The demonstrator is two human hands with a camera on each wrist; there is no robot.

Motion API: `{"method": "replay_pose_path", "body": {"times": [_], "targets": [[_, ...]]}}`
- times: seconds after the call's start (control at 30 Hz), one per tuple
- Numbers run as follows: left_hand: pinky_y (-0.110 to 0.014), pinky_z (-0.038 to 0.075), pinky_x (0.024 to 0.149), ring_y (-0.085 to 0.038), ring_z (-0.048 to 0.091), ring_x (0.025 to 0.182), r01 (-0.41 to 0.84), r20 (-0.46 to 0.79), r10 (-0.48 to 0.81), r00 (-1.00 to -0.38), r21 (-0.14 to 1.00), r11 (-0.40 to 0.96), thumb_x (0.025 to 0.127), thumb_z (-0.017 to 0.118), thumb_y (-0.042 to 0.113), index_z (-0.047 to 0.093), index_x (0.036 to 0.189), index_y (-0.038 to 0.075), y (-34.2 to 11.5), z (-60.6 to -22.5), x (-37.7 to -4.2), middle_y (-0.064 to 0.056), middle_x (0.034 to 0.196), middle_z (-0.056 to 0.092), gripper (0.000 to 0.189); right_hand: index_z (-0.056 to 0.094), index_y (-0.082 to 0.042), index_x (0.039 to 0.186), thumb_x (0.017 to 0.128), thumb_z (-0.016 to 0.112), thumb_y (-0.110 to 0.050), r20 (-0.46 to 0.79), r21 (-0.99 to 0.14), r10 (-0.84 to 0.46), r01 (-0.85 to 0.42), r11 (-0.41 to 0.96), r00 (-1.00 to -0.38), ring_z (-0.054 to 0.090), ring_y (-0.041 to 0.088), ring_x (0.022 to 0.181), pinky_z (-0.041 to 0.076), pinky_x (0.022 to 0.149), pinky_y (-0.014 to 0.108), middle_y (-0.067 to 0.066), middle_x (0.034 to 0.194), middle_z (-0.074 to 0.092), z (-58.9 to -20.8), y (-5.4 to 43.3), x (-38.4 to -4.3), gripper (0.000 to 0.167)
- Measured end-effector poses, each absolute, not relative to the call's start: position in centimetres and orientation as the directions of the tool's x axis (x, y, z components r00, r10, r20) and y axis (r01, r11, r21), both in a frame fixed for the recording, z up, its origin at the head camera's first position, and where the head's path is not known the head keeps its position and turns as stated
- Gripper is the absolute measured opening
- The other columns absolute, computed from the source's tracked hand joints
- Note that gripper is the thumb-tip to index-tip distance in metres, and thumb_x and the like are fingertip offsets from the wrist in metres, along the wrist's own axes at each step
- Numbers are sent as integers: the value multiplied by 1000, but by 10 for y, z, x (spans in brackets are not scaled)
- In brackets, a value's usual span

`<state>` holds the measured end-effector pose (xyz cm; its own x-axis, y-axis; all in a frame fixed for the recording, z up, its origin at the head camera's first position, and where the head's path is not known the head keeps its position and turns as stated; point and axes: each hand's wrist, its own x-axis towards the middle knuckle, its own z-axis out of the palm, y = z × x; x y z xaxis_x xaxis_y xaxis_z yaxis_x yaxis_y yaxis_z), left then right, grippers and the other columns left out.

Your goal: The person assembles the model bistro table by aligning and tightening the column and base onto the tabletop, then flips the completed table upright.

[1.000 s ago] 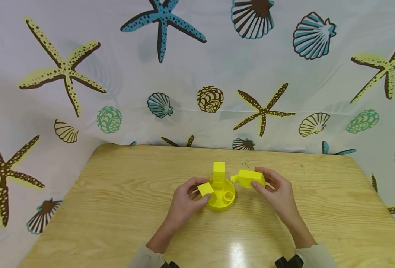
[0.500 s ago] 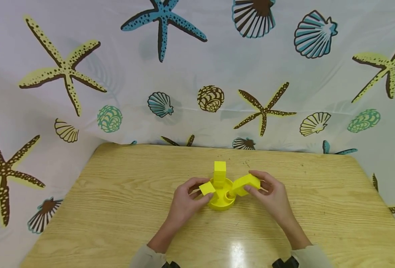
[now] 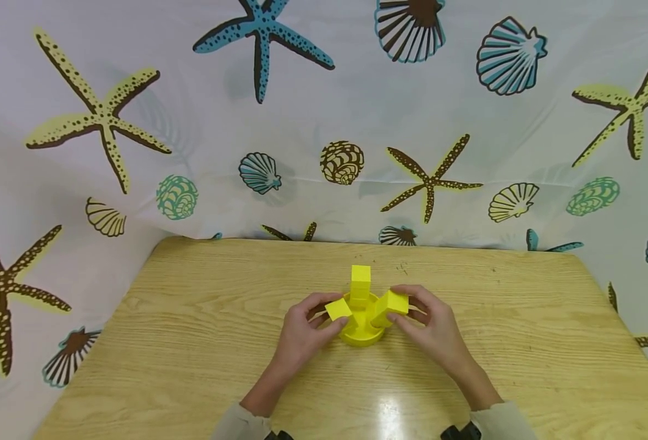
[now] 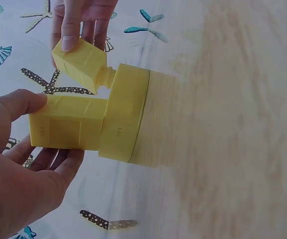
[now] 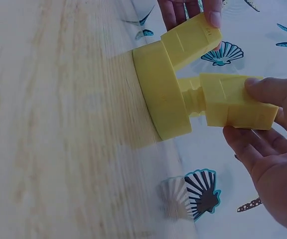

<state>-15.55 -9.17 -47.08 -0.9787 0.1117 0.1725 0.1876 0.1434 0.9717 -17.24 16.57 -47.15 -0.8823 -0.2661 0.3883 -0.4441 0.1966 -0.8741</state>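
Note:
A round yellow base (image 3: 361, 341) with a raised rim sits on the table. My left hand (image 3: 300, 331) grips a square yellow block (image 3: 338, 309) standing in its left side, leaning outward. Between thumb and fingers, my right hand (image 3: 435, 330) holds a second, bottle-shaped yellow block (image 3: 393, 304), tilted neck-down over the base's right side. In the right wrist view, the ridged neck of this block (image 5: 237, 102) shows at the base's edge (image 5: 161, 92); its tip is hidden. A third yellow block (image 3: 360, 280) stands upright at the back, touched by neither hand.
The wooden table (image 3: 203, 342) reaches up to a white cloth (image 3: 296, 122) printed with starfish and shells, which hangs behind and at both sides. Small dark marks (image 3: 402, 267) lie on the wood behind the base.
My right hand has moved left, bringing its block from beside the base onto the base's right side and tipping it from lying sideways to neck-down. The left hand keeps its hold.

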Motion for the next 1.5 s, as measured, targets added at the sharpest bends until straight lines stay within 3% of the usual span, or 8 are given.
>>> {"method": "replay_pose_path", "body": {"times": [0.47,0.77,1.1,1.27,1.5], "targets": [[-37,54,101,-30,62,120,177,162,110,-981,973,146,88,79,-1,67,125,-1,-89,-471,-155,-11,129,66,39,64,-1,134,95,70,2,391,-853,-352,-478,208,-850,63,31,120,56,95,34,12,132,63,-472,164,-171,39],[-37,54,101,-31,62,120,191,174,114,-978,968,161,88,79,0,67,126,-1,-89,-471,-154,-11,130,65,40,67,-11,132,89,81,-9,357,-861,-358,-453,232,-863,65,29,105,61,86,33,15,131,64,-470,165,-172,45],[-38,54,101,-31,62,120,183,167,114,-979,972,148,88,79,0,68,125,0,-91,-472,-155,-11,129,65,38,59,-5,143,98,66,2,266,-897,-458,-391,205,-848,58,32,125,57,95,34,13,144,59,-467,174,-174,46],[-38,54,101,-30,62,120,182,166,113,-980,973,145,88,80,1,68,125,1,-91,-472,-155,-10,129,65,39,65,-9,135,94,73,-4,274,-892,-420,-392,226,-865,62,30,114,58,95,35,17,136,63,-468,172,-174,42],[-39,54,101,-29,62,120,192,176,124,-977,972,135,89,79,1,67,125,-1,-92,-474,-156,-10,129,66,38,62,-8,138,98,68,-4,234,-918,-436,-345,196,-869,59,27,129,53,102,39,15,141,61,-468,174,-173,41]]}}
